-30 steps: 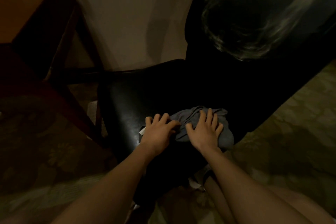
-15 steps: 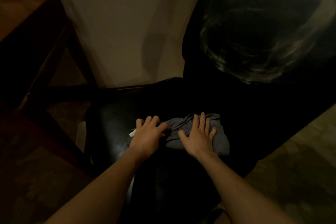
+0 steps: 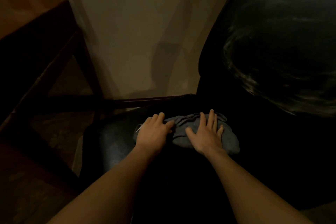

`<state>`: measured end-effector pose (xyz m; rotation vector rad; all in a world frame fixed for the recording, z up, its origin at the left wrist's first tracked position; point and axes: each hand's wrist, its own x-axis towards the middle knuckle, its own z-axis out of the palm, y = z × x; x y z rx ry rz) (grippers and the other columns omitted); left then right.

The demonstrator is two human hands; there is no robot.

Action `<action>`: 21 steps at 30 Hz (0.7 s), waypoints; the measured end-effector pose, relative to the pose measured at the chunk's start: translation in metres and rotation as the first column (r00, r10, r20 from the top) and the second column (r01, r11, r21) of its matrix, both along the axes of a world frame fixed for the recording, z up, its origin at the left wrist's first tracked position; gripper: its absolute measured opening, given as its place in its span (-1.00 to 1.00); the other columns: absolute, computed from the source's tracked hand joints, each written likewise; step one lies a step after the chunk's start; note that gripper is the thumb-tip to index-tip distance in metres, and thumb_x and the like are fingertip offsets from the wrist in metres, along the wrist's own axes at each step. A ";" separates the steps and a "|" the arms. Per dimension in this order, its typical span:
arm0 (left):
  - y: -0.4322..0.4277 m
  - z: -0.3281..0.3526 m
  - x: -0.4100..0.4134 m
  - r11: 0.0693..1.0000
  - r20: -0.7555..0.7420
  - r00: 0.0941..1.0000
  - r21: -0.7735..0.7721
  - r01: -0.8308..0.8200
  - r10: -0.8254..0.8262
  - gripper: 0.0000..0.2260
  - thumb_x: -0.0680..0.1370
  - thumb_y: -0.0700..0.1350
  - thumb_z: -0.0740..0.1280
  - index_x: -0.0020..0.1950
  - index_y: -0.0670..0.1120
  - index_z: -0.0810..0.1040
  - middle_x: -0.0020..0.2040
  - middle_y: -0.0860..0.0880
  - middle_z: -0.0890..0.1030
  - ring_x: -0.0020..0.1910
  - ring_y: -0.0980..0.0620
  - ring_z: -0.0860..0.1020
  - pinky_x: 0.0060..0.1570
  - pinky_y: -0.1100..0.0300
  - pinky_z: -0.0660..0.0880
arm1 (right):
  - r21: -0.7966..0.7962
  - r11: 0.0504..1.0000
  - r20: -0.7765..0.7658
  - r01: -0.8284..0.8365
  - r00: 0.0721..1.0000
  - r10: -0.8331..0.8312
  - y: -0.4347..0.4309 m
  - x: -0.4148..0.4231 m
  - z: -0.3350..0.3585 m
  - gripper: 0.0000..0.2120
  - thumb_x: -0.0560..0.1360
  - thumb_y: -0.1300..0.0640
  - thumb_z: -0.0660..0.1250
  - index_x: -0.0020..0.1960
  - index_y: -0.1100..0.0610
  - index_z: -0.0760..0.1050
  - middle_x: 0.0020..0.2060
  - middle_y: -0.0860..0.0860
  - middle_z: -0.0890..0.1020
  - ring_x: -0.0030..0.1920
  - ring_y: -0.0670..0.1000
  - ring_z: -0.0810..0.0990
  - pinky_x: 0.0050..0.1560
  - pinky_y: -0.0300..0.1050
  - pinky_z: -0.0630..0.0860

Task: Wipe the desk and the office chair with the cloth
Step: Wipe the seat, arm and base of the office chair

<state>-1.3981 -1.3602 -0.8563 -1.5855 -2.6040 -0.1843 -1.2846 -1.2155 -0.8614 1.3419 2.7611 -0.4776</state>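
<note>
A grey cloth [image 3: 183, 132] lies bunched on the black seat of the office chair [image 3: 112, 143]. My left hand [image 3: 154, 132] rests flat on the cloth's left end, its fingers straight. Over the right half my right hand [image 3: 205, 132] presses down with spread fingers. The chair's glossy black backrest [image 3: 272, 42] rises at the right. A corner of the dark wooden desk [image 3: 27, 29] shows at the upper left. The room is dim.
A beige wall [image 3: 141, 32] stands behind the chair. The desk's legs and crossbars [image 3: 54, 71] slant down at the left, close to the seat's left edge. Patterned carpet [image 3: 54, 132] lies under them.
Both hands and the cloth have slid farther back along the seat toward the backrest. My view has moved closer and tipped up, so more wall and less carpet shows.
</note>
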 end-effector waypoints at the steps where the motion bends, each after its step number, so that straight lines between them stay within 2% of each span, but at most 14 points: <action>1: 0.006 0.002 -0.002 0.999 -0.010 0.999 -0.019 -0.047 0.046 -0.66 0.67 0.03 0.13 0.44 0.04 0.33 0.30 -0.14 0.34 0.21 -0.14 0.37 0.13 0.05 0.32 | 0.031 0.999 -0.038 0.031 0.999 -0.030 0.002 -0.004 0.000 -0.16 0.57 -0.31 0.11 0.63 0.07 -0.17 0.60 0.12 -0.25 0.59 0.15 -0.25 0.55 0.21 -0.23; 4: 0.015 0.007 -0.001 0.988 -0.069 0.988 -0.063 -0.141 0.136 -0.59 0.66 0.02 0.12 0.52 0.03 0.22 0.50 -0.23 0.16 0.38 -0.24 0.24 0.26 -0.05 0.28 | 0.220 0.955 -0.096 0.198 0.979 -0.180 -0.008 -0.011 -0.005 -0.08 0.48 -0.35 0.20 0.60 0.17 -0.01 0.57 0.21 0.04 0.56 0.25 -0.01 0.56 0.20 -0.12; 7: 0.014 0.010 0.008 0.988 -0.160 0.984 -0.115 -0.099 0.080 -0.48 0.63 -0.01 0.15 0.56 0.01 0.09 0.57 -0.23 -0.01 0.47 -0.25 0.12 0.36 -0.18 0.09 | 0.207 0.924 -0.055 0.322 0.947 -0.318 -0.017 -0.014 -0.012 -0.09 0.45 -0.40 0.17 0.54 0.22 0.11 0.48 0.23 0.23 0.49 0.29 0.14 0.53 0.26 -0.04; 8: 0.013 0.010 0.007 0.993 -0.184 0.982 -0.109 -0.055 0.034 -0.46 0.60 -0.02 0.18 0.56 0.02 0.11 0.56 -0.21 0.03 0.45 -0.24 0.13 0.33 -0.18 0.06 | 0.190 0.927 -0.027 0.324 0.945 -0.325 -0.016 -0.016 -0.013 -0.10 0.46 -0.41 0.14 0.54 0.22 0.12 0.48 0.23 0.23 0.49 0.30 0.14 0.52 0.28 -0.05; 10: 0.012 0.006 0.002 0.990 -0.168 0.981 -0.111 0.082 -0.100 -0.46 0.55 0.01 0.21 0.53 0.05 0.20 0.50 -0.13 0.23 0.37 -0.18 0.26 0.23 -0.11 0.11 | 0.183 0.942 0.004 0.283 0.957 -0.289 -0.008 -0.021 -0.016 -0.11 0.49 -0.41 0.10 0.55 0.23 0.10 0.51 0.22 0.20 0.51 0.31 0.08 0.52 0.29 -0.09; 12: 0.008 -0.001 -0.006 0.980 -0.037 0.986 -0.124 0.157 -0.163 -0.48 0.56 0.10 0.06 0.54 0.08 0.23 0.46 -0.04 0.34 0.35 -0.11 0.33 0.23 -0.04 0.21 | 0.182 0.962 0.021 0.205 0.977 -0.213 0.002 -0.025 -0.016 -0.11 0.51 -0.40 0.06 0.57 0.23 0.06 0.54 0.21 0.15 0.53 0.31 0.04 0.52 0.29 -0.11; 14: 0.007 -0.006 -0.012 0.984 0.056 0.989 -0.104 0.141 -0.136 -0.46 0.58 0.13 -0.09 0.57 0.09 0.19 0.51 -0.02 0.30 0.42 -0.06 0.30 0.35 0.02 0.22 | 0.163 0.976 0.030 0.142 0.988 -0.148 0.013 -0.031 -0.016 -0.10 0.51 -0.40 0.04 0.59 0.21 0.02 0.57 0.18 0.10 0.55 0.29 0.00 0.53 0.28 -0.13; 17: 0.012 -0.010 -0.018 0.993 0.120 0.990 -0.080 0.088 -0.078 -0.53 0.67 0.07 0.02 0.59 0.09 0.15 0.58 -0.05 0.20 0.53 -0.06 0.20 0.50 0.04 0.06 | 0.127 0.988 0.048 0.087 0.994 -0.094 0.023 -0.042 -0.014 -0.11 0.52 -0.40 0.01 0.61 0.19 -0.04 0.60 0.16 0.02 0.57 0.28 -0.06 0.53 0.27 -0.17; 21: 0.025 -0.007 -0.028 0.994 0.150 0.989 -0.108 0.031 -0.015 -0.53 0.68 0.06 0.03 0.60 0.06 0.14 0.59 -0.10 0.17 0.57 -0.12 0.12 0.53 0.06 0.03 | 0.124 0.992 0.044 0.034 0.998 -0.039 0.036 -0.056 -0.017 -0.15 0.56 -0.37 -0.01 0.61 0.19 -0.04 0.60 0.16 0.01 0.58 0.28 -0.06 0.54 0.26 -0.15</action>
